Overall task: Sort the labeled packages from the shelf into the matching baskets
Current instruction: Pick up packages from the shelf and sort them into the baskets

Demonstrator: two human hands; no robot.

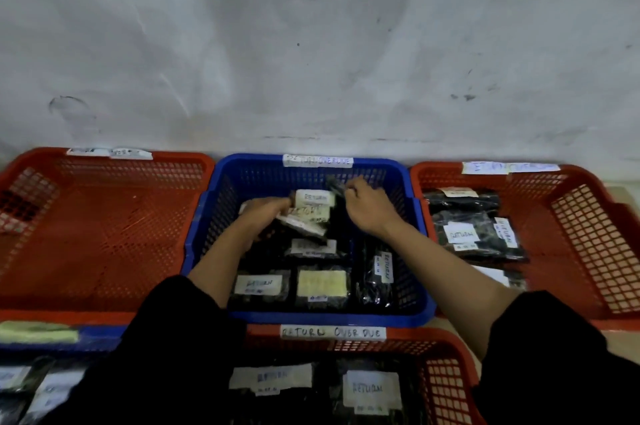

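Both my hands reach into the blue basket tagged "RETURN OVERDUE" in the middle. My left hand grips a stack of black packages with white "RETURN" labels. My right hand pinches the upper corner of a black package near the basket's far wall. More labeled black packages lie flat on the basket's floor toward me.
An empty-looking red basket stands at left. At right, a red basket holds several labeled packages. Close to me sit a red "RETURN OVERDUE" basket with packages and a blue basket at lower left. The wall rises behind.
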